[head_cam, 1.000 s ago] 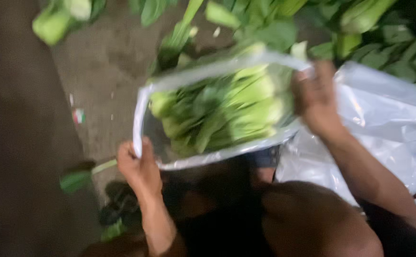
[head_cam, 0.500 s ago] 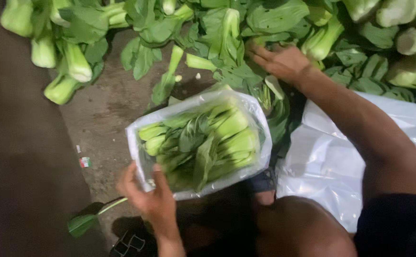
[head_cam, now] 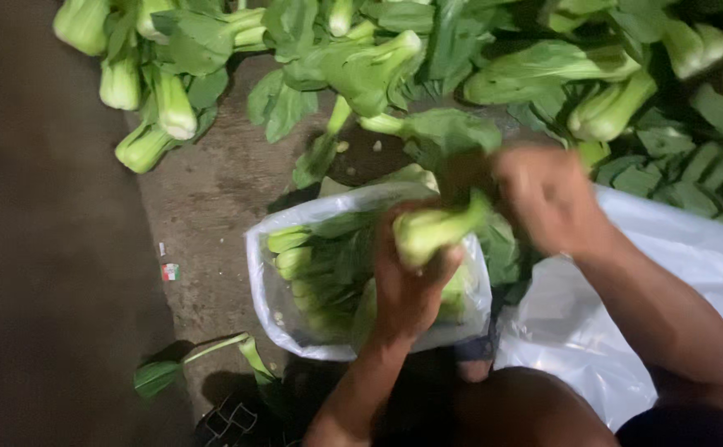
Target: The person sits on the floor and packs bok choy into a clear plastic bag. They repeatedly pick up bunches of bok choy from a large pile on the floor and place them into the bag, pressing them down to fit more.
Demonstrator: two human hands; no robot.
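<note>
the left hand [head_cam: 407, 285] is closed around the pale stem end of a head of bok choy [head_cam: 432, 232], its grip clamped on the vegetable just above the open mouth of a clear plastic bag [head_cam: 266, 285]. the held head lies tilted, stem end down in the palm and its leafy end pointing up and to the right. the right hand [head_cam: 547, 199] is blurred; it sits at the leafy end of that same head, and whether its fingers are pressed on the leaves or spread apart cannot be told.

the bag stands on the ground [head_cam: 212, 199] between the person's knees, already holding several green and pale heads packed side by side. just right of it lies a crumpled sheet of white plastic [head_cam: 684, 257], partly under the right forearm.

beyond the bag, a loose pile of bok choy [head_cam: 361, 66] spreads across the top of the view, running from the upper left to the far right edge. a single stray leaf [head_cam: 158, 377] with a thin stalk lies on the ground below and left of the bag, well apart from the pile. a small scrap of litter [head_cam: 170, 271] sits on the ground near the bag's left side.
</note>
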